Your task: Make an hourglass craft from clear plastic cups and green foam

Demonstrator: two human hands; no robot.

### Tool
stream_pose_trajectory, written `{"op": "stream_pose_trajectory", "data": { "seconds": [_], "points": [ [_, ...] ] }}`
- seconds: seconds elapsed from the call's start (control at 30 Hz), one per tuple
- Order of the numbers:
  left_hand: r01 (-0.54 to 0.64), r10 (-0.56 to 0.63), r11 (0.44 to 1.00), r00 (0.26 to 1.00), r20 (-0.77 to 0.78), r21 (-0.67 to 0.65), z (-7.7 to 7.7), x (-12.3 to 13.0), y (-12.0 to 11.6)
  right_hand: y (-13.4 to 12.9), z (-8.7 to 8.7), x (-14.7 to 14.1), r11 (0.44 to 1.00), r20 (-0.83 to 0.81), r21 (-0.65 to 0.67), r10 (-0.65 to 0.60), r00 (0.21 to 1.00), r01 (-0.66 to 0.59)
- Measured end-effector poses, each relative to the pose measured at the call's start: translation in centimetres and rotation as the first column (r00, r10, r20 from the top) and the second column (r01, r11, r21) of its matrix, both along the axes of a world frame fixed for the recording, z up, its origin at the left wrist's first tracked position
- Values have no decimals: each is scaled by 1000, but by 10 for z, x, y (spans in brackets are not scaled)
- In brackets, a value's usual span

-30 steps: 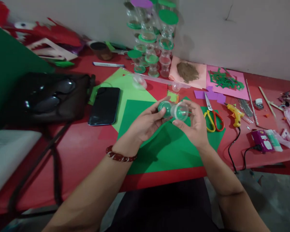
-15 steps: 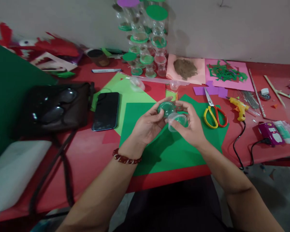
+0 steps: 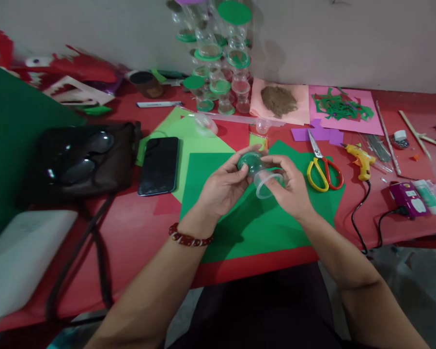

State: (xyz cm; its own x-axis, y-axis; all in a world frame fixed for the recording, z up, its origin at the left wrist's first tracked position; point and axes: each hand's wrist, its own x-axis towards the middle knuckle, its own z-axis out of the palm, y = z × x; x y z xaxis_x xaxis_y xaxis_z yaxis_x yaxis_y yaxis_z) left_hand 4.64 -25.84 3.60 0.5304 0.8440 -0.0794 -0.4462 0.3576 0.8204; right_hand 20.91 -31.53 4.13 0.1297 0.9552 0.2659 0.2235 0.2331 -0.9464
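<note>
Over the green paper (image 3: 218, 232), my left hand (image 3: 221, 189) is closed around a clear, green-looking plastic cup (image 3: 250, 163), its thumb on the rounded side. My right hand (image 3: 292, 186) grips a second clear plastic cup (image 3: 260, 180) with its thumb at the open mouth. This cup's rim faces down and to the right. The narrow ends of the two cups meet or nearly meet; whether they are joined I cannot tell. Fingers hide part of both.
Hourglass-shaped clear cups with green discs (image 3: 220, 87) stand stacked at the wall. Brown sand (image 3: 279, 101) and green paper shreds (image 3: 341, 107) lie behind. Scissors (image 3: 323, 169) and a yellow glue gun (image 3: 361, 160) sit right; a phone (image 3: 159, 166) and dark bag (image 3: 119, 165) left.
The cup in my right hand has tipped, so its mouth now turns more to the lower right. My left hand has stayed nearly in place.
</note>
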Motion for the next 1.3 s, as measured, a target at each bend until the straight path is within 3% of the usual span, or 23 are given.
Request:
{"op": "stream_pose_trajectory", "data": {
  "seconds": [0.27,0.47,0.83,1.3],
  "points": [
    [-23,21,992,1000,-20,-126,2,-4,7,-2,5,1,996,-198,-43,68,978,-78],
    [-13,13,992,1000,0,-129,-3,0,5,-1,3,2,991,-165,-115,42,985,-62],
    [17,-17,1000,1000,1,-26,1,3,-1,2,-3,1,996,-67,-87,-20,998,14],
    [-14,13,1000,999,-49,-17,-7,3,1,7,-6,3,993,-90,-118,-38,995,27]
  ]
}}
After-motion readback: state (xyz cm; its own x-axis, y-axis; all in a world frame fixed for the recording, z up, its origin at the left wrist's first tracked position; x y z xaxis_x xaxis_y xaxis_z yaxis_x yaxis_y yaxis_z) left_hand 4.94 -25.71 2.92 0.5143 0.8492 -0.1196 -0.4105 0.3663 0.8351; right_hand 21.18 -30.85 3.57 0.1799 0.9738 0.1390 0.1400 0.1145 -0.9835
